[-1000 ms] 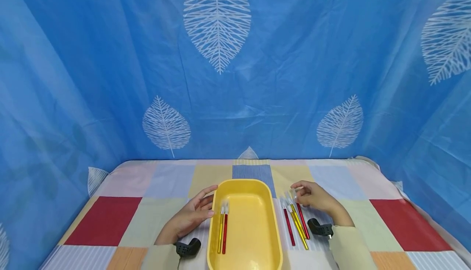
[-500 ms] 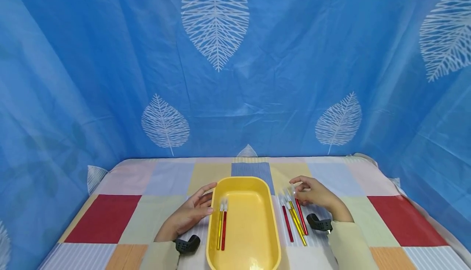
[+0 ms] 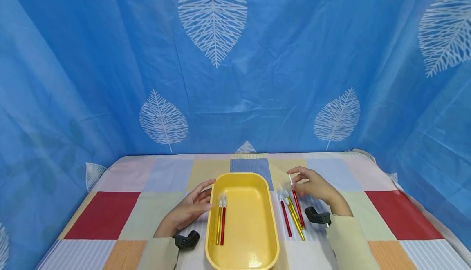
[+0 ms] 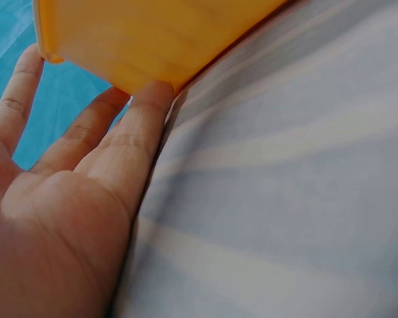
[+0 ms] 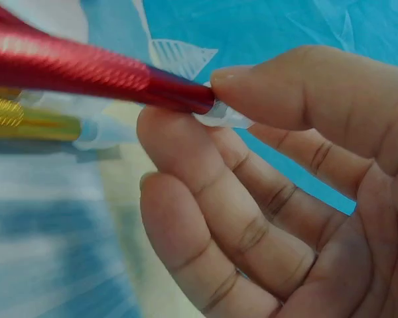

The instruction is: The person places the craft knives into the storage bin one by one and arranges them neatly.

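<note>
Red craft knife (image 3: pixel 298 209), right of the yellow tray (image 3: pixel 250 221): my right hand (image 3: pixel 312 186) pinches its clear cap (image 5: pixel 215 119), left hand (image 3: pixel 188 212) loosely touches the tray. Probably light, stiff, slick; I'd grab the knurling (image 5: pixel 113 71).

A patchwork cloth (image 3: pixel 97 215) of red, orange, pale blue and striped squares is covering a broad, flat surface. A yellow tray (image 3: pixel 246 221) is standing directly on it; just right of that, a slim red tool (image 3: pixel 285 219) and at least one yellow tool (image 3: pixel 296 223) are lying close together.

Three red tools (image 3: pixel 286 219), three yellow tools (image 3: pixel 297 226), one tray (image 3: pixel 250 221)
</note>
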`<action>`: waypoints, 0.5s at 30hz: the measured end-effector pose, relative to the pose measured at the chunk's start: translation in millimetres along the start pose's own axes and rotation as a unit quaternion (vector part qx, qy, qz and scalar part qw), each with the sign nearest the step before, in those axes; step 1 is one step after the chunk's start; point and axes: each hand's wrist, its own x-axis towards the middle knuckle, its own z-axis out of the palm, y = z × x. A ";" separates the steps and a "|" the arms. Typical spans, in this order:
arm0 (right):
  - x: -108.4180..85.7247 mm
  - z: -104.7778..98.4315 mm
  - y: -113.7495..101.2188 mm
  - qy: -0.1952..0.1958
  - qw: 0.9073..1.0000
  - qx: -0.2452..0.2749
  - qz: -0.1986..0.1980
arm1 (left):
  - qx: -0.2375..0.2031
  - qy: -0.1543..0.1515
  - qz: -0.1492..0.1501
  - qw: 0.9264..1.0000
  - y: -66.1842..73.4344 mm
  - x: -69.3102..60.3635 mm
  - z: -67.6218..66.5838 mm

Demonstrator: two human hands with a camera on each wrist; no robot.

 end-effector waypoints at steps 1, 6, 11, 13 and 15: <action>0.2 -0.2 -1.3 -0.001 1.000 0.004 -0.003 | 0.000 0.001 0.000 1.000 -0.1 -0.1 -0.1; -0.1 -1.4 -8.3 -0.006 1.000 0.022 -0.013 | 0.004 0.004 -0.001 1.000 -0.3 -0.8 1.8; -0.1 -1.1 -14.8 -0.008 0.999 0.019 -0.028 | 0.008 0.010 -0.004 1.000 -0.3 -0.7 2.7; 0.2 -0.7 -17.6 -0.007 0.999 0.015 -0.034 | 0.008 0.010 -0.004 1.000 0.0 -0.5 2.4; 0.1 -0.4 -20.6 -0.006 0.999 0.013 -0.039 | 0.009 0.010 -0.004 1.000 0.2 -0.1 2.2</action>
